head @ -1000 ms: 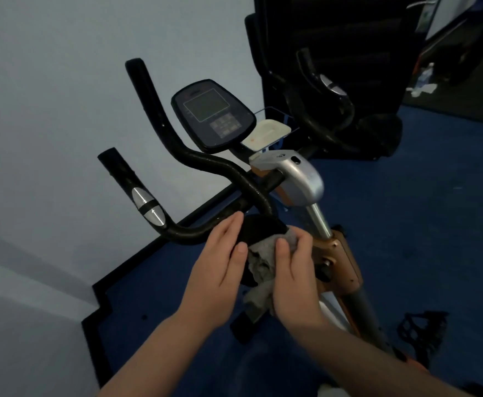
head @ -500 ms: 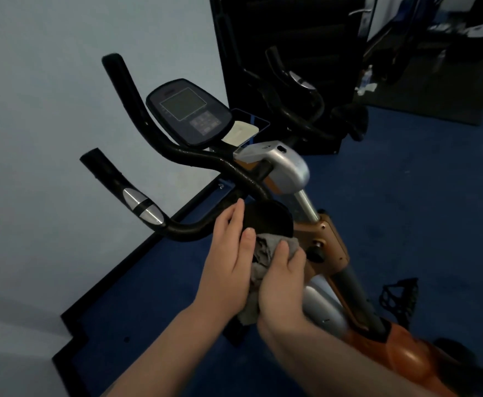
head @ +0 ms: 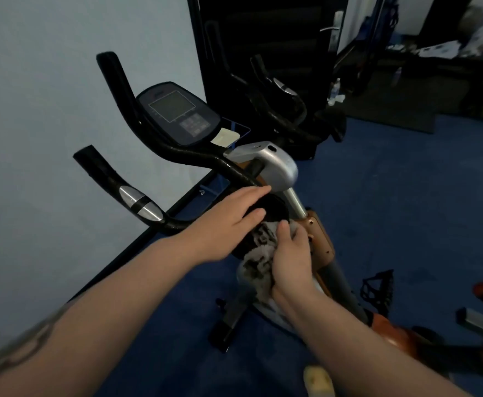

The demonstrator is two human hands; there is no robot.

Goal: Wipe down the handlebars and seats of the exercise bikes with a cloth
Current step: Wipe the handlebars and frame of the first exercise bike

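An exercise bike stands in front of me with black handlebars point(head: 137, 133), a console point(head: 177, 113) and a silver stem cover point(head: 274, 164). My right hand point(head: 290, 262) grips a crumpled grey cloth point(head: 259, 253) and holds it against a black rounded part point(head: 274, 210) just below the handlebar junction. My left hand point(head: 231, 222) lies flat with straight fingers on top of that black part, its fingertips near the silver cover. The bike's seat is out of view.
A pale wall point(head: 48, 110) is close on the left, and blue carpet point(head: 392, 210) covers the floor. A dark door point(head: 263, 38) stands behind the bike. A pedal point(head: 377, 290) sits at lower right. Cluttered items point(head: 435, 53) lie at the far right.
The view has shifted left and closer. My left hand has slid forward over the black part toward the silver cover. My right hand keeps the cloth pressed at about the same spot.
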